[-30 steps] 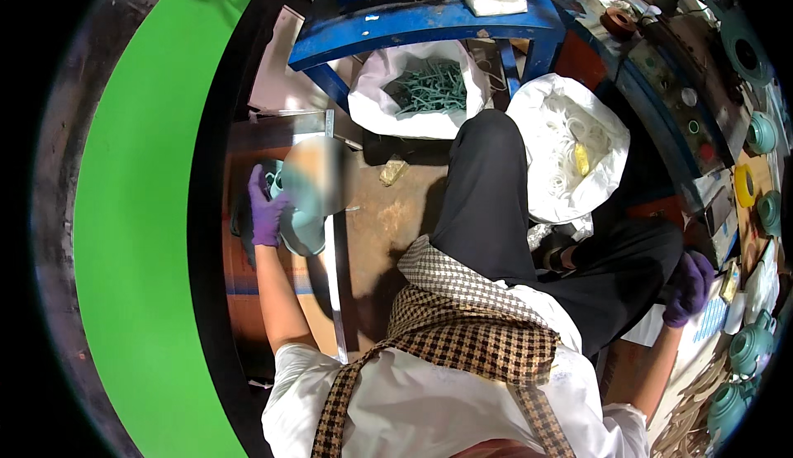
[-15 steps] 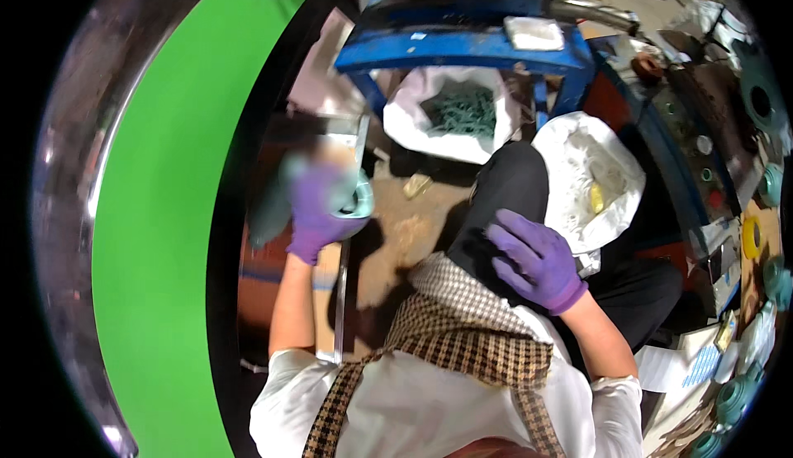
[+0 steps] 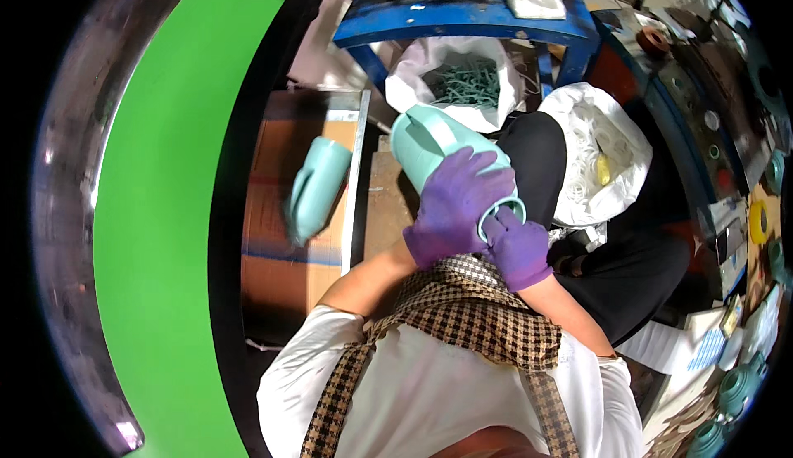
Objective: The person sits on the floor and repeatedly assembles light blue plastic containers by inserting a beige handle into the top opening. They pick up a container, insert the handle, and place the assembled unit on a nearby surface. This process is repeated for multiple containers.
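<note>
A pale teal plastic pitcher with a loop handle lies tilted above my lap, its open mouth toward me. My left hand, in a purple glove, is wrapped round its body from above. At the mouth, the gloved fingers of my right hand reach into the opening and grip the rim; their tips are partly hidden inside. A second teal pitcher rests on its side on brown cardboard to my left, with neither hand on it.
A green conveyor belt curves along the far left. Ahead is a blue metal bench, with a white sack of teal scraps beneath. Another white sack holding pale rings stands by my knee. Cluttered shelving lines the right.
My left hand has come from the cardboard to my lap with a pitcher. My right hand has left my leg and joined it at the mouth. Another pitcher now shows on the cardboard.
</note>
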`<state>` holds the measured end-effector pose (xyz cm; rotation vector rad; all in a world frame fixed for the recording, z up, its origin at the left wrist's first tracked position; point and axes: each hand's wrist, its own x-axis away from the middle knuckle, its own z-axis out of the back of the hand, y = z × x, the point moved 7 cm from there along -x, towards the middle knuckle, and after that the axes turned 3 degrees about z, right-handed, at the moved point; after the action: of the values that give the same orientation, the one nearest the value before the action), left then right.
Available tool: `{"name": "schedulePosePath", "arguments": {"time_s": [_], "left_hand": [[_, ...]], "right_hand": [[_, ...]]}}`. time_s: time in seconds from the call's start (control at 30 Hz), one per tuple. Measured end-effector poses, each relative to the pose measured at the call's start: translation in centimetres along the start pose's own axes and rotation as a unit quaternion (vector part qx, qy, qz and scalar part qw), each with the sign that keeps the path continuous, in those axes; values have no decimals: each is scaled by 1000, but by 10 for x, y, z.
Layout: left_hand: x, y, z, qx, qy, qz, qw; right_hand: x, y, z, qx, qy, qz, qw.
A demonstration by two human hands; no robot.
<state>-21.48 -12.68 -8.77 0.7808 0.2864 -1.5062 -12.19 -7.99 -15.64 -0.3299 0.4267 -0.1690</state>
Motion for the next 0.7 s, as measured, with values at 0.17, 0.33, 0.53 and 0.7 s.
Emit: {"name": "schedulePosePath", "arguments": {"time_s": [0.17,0.33,0.53,0.7], "left_hand": [[-12,-7,-10,-13,-5,-32,999],[-65,-112,-10,23,56,38,997],[-64,-141,24,59,190,34,979],[-35,-103,45,13,166,32,986]], "right_hand": [[-5,9,3,-12,-65,-18,998],[-24,70,54,-88,114,50,988],[5,333,-43,-8,-140,-317,938],[50,400,-159,54,-247,-369,894]]}}
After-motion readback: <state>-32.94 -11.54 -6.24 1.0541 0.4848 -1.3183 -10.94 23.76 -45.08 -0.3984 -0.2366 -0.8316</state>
